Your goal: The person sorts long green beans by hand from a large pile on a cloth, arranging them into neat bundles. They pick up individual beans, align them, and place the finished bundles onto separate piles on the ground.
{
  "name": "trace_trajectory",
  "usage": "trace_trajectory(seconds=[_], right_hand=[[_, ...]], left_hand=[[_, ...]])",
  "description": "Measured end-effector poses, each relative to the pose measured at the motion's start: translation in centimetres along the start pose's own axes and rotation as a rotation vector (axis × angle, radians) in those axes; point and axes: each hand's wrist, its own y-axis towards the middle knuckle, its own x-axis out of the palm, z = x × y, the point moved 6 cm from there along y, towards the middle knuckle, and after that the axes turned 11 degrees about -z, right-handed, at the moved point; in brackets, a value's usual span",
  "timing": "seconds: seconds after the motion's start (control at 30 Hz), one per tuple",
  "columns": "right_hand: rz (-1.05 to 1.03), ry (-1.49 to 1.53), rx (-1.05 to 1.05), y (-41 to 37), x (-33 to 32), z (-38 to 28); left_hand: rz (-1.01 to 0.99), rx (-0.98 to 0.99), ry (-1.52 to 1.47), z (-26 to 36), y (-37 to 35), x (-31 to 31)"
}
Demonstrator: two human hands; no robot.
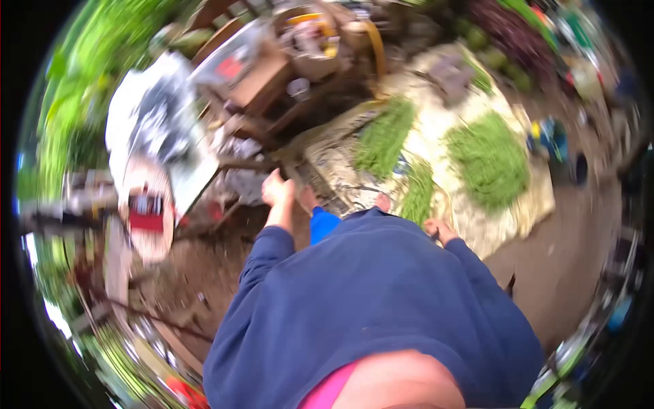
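My left hand (278, 189) is closed, with the fingers curled, in front of the end of a wooden bar (248, 164). Blur hides whether it grips the bar or anything else. Beside my body, my right hand (443, 230) is closed near the edge of a pale sheet (436, 129). A small dark thing shows at its fingers, too blurred to name. Close to that hand lies a narrow bunch of green stalks (417, 194). Two more heaps of the same stalks, a left one (386, 136) and a wide right one (488, 161), rest on the sheet.
A wooden bench (272, 112) with boxes and a yellow-rimmed bucket (310, 41) stands ahead. Left of it is a white sack or sheet (146, 102), with a red and black object (146, 211) nearer. Bare brown ground (565, 238) lies to the right, bordered by assorted clutter.
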Motion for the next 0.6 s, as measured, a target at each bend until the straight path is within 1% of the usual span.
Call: trace_trajectory(seconds=[0.03, 0.07, 0.1, 0.13, 0.17, 0.2, 0.23, 0.27, 0.33, 0.37, 0.4, 0.5, 0.53, 0.6], right_hand=[[-0.091, -0.033, -0.056, 1.9, -1.5, 2.5], [-0.088, -0.428, -0.131, 2.4, -2.4, 4.3], [-0.031, -0.82, -0.207, 2.8, -3.3, 6.1], [-0.049, -0.85, -0.122, 1.3, -1.7, 6.4], [-0.061, -0.887, -0.075, 1.3, -1.4, 7.6], [-0.095, -0.916, -0.034, 2.7, -0.5, 9.5], [-0.084, -0.97, -0.071, 3.6, -0.5, 10.1], [-0.074, -0.938, -0.082, 4.0, -0.7, 10.0], [-0.002, -1.128, 0.019, 3.9, -1.3, 9.0], [0.103, -1.141, -0.001, 2.8, -1.5, 7.5], [0.112, -1.117, -0.006, 3.1, -1.6, 6.8], [0.096, -1.287, -0.012, 5.0, -3.3, 4.3], [0.109, -1.269, -0.01, 5.9, -4.2, 3.7], [0.155, -1.089, -0.021, 5.7, -5.3, -0.1]], left_hand=[[-0.11, -0.128, -0.001, 0.0, -0.8, -1.2], [-0.184, -0.188, -0.007, -1.2, -1.2, -0.2], [-0.192, -0.226, 0.034, -3.4, -1.1, 1.4], [-0.251, -0.281, 0.057, -5.5, -1.4, 2.6], [-0.307, -0.33, 0.056, -7.4, -1.6, 3.7], [-0.357, -0.263, 0.175, -13.8, 2.8, 8.9], [-0.414, -0.27, 0.214, -14.9, 3.0, 9.8], [-0.477, -0.25, 0.276, -14.9, 2.8, 10.6], [-0.595, -0.135, 0.436, -14.3, 3.5, 12.4], [-0.635, -0.068, 0.516, -13.5, 4.1, 12.9], [-0.664, -0.002, 0.593, -12.4, 4.9, 13.5], [-0.682, 0.142, 0.688, -8.1, 7.8, 13.7], [-0.671, 0.164, 0.687, -6.1, 8.7, 13.2], [-0.636, 0.208, 0.609, -1.5, 9.0, 11.4]])
